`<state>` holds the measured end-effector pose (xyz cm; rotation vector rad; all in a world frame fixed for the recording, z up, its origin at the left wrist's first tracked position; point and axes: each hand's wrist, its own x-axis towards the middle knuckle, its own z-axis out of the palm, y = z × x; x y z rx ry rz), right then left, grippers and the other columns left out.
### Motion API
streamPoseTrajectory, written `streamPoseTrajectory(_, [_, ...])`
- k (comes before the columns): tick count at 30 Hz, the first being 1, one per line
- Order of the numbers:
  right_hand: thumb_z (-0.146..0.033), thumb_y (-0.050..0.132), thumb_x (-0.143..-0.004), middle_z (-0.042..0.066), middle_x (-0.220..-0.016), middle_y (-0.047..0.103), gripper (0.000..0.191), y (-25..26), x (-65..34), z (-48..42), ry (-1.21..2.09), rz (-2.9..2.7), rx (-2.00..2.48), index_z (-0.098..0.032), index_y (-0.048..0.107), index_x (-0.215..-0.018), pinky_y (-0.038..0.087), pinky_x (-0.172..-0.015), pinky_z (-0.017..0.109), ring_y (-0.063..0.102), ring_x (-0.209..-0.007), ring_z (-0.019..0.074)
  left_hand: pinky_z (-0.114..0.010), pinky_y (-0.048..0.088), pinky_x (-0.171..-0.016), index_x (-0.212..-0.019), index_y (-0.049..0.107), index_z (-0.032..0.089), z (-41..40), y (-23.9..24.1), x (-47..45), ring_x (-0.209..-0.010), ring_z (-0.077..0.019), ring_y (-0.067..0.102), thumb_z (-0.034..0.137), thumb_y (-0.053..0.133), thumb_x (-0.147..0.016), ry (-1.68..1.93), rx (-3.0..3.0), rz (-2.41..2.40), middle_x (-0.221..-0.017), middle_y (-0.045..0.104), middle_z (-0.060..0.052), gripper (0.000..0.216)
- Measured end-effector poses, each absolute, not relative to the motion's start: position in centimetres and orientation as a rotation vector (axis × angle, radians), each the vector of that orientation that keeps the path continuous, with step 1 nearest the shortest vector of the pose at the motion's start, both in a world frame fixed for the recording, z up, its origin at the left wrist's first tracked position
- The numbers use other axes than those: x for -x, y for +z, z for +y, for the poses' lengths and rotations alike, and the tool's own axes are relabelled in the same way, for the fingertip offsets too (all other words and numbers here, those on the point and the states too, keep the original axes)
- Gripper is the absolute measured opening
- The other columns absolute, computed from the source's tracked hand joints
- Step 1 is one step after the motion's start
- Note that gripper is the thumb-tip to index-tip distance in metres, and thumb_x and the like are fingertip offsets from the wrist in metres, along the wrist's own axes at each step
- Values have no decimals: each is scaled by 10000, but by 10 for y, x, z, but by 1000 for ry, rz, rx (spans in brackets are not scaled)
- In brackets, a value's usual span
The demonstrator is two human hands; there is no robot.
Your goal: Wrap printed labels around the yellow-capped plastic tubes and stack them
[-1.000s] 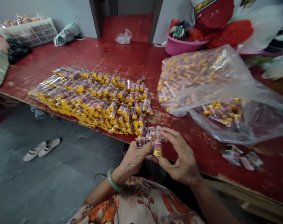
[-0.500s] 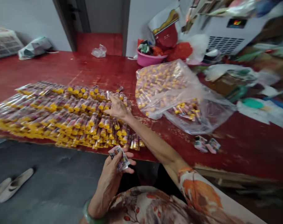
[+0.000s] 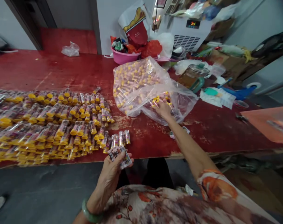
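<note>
My left hand (image 3: 112,169) is closed round a small stack of printed labels (image 3: 120,155), held just off the front edge of the red table (image 3: 152,137). My right hand (image 3: 163,109) reaches out into the mouth of a clear plastic bag (image 3: 141,84) full of small yellow-capped tubes; its fingers lie among the loose tubes and are mostly hidden. Many labelled yellow-capped tubes (image 3: 50,121) lie in rows across the left of the table, the nearest ones (image 3: 119,138) just above my left hand.
A pink basin (image 3: 125,57) with red bags stands at the back by the wall. A white appliance (image 3: 190,32), a pot and clutter fill the back right. More printed labels (image 3: 185,130) lie by my right forearm. An orange sheet (image 3: 269,123) lies at far right.
My right hand has left the rows of tubes and moved right into the plastic bag. The view has swung to the right. My left hand keeps hold of the labels.
</note>
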<state>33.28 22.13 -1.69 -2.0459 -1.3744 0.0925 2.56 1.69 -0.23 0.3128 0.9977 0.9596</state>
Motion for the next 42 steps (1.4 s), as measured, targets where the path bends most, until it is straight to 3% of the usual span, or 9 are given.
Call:
streamPoseTrajectory(6, [-356,566,-746,152,-1011,635,185,-14,-325,185,326,-1240,1848,-174,554,-780,420,-938,481,547,-1092,313,-228,548,-645,-803,700,109,23,-2,-44,-616,-126,662,203,887,-527,1070,-308,997,-710,721,-34,347])
streamPoseTrajectory(10, [-399,423,-806,84,-1024,633,177,-10,-293,93,660,-1206,1596,-225,448,-814,510,-819,430,616,-860,201,-228,530,-690,-812,709,128,26,-7,-54,-669,-117,656,152,881,-518,1143,-352,977,-753,720,-13,342])
streamPoseTrajectory(12, [-375,545,-751,65,-934,644,196,-11,-264,46,993,-1104,1334,-225,420,-756,522,-735,395,589,-703,165,-239,525,-703,-815,713,135,26,-9,-59,-681,-123,656,148,877,-524,1158,-373,984,-766,723,-13,334])
streamPoseTrajectory(15, [-293,686,-707,33,-862,626,229,-18,-218,5,1324,-897,1155,-213,505,-821,495,-674,316,566,-685,142,-275,527,-740,-845,721,131,25,-9,-65,-718,-149,668,175,868,-548,1130,-399,979,-817,736,-36,334])
streamPoseTrajectory(21, [-331,731,-713,2,-870,598,284,-31,-194,9,1292,-877,1210,-216,570,-915,476,-713,269,569,-778,145,-296,551,-636,-940,711,129,24,-7,-62,-714,-178,671,272,823,-636,1038,-384,1005,-884,736,-59,354])
streamPoseTrajectory(26, [-298,722,-702,-4,-830,558,212,-29,-207,7,1314,-900,1178,-220,644,-883,444,-718,258,519,-780,139,-324,547,-764,-935,705,121,25,-10,-53,-743,-176,679,192,869,-553,1126,-368,1009,-877,739,-60,422])
streamPoseTrajectory(33, [-237,679,-654,-15,-808,568,631,-13,-214,-6,1603,-681,987,-288,532,-1265,281,-454,201,412,-534,79,-297,526,-762,-906,709,109,20,-9,-53,-732,-155,667,191,868,-558,1150,-350,1024,-865,732,-64,392])
streamPoseTrajectory(39, [-255,654,-643,-27,-622,542,183,-12,-211,-15,1546,-767,1115,-185,602,-804,262,-445,198,417,-486,73,-240,512,-642,-877,717,109,12,-4,-56,-653,-142,650,236,860,-571,1071,-390,1069,-773,718,-44,361])
streamPoseTrajectory(42, [-315,660,-683,-63,-513,463,167,-15,-202,-11,1488,-907,1292,-185,603,-772,278,-448,206,383,-445,72,-242,533,-639,-844,723,106,15,-6,-59,-657,-161,671,225,884,-515,1032,-415,1130,-747,728,-49,385])
